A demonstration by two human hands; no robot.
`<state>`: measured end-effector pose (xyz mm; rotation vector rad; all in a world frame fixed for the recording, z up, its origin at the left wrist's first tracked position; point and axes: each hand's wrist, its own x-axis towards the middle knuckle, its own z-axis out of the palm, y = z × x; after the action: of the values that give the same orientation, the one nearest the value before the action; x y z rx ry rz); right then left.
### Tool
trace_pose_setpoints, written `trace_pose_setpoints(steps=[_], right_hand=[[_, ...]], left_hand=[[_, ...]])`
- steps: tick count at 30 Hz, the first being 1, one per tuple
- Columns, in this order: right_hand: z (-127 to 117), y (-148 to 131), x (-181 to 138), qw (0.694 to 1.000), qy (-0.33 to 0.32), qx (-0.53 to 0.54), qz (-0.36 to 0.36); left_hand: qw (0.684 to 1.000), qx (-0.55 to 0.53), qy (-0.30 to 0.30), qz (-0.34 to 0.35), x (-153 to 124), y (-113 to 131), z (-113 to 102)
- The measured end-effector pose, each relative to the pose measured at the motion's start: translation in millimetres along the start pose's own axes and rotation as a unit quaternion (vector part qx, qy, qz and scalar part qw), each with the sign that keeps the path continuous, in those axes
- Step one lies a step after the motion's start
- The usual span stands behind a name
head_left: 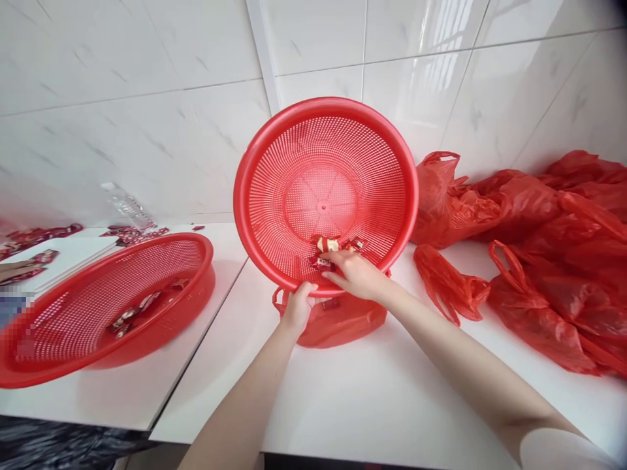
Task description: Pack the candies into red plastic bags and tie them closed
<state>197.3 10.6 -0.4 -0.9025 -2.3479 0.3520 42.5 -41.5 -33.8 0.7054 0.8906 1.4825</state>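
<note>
A round red perforated basket (325,163) is tipped up on its rim against the white tiled wall. My left hand (296,307) grips its lower rim, fingers closed. My right hand (356,273) reaches into the basket's low side, its fingers curled over a few small red wrapped sweets (327,250). Right under the basket's rim sits a red plastic bag (337,323) on the white table (372,398).
A second red basket (105,307) with some wrapped sweets lies tilted at the left. A heap of red plastic bags (533,248) covers the right side. More wrappers (137,234) lie at the back left. Another person's hand (14,269) shows at the left edge.
</note>
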Motion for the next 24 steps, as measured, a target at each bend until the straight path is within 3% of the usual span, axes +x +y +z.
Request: trace_pose_setpoints(steps=[3,5,7,9,11,13,15,21,24], right_hand=[[10,6,3,0.999,0.011,0.045,0.026],[10,8,6,0.981,0.051,0.167,0.082],[4,7,10,0.916,0.075,0.359,0.163],[-5,4,13,0.809,0.069,0.539,0.226],[-12,2,14,0.722,0.060,0.636,0.265],[-16,1,14,0.686,0.061,0.665,0.290],[-16,2,14,0.681,0.053,0.670,0.291],[-16,3,12,0.706,-0.031,0.671,0.225],[-19,0,10,0.707,-0.037,0.675,0.206]], left_hand=[[1.000,0.003,-0.018,-0.018,-3,-6,3],[0.999,0.010,-0.019,-0.033,-3,-7,1],[0.999,0.012,-0.016,-0.037,-1,-6,-1],[0.999,0.011,-0.011,-0.033,1,-3,-4],[0.999,0.008,-0.007,-0.035,2,0,-5],[0.999,0.006,0.000,-0.042,3,4,-5],[0.999,0.005,0.007,-0.034,3,8,-6],[0.999,0.010,0.034,-0.023,5,14,-6],[0.999,0.015,0.048,-0.015,7,15,-8]])
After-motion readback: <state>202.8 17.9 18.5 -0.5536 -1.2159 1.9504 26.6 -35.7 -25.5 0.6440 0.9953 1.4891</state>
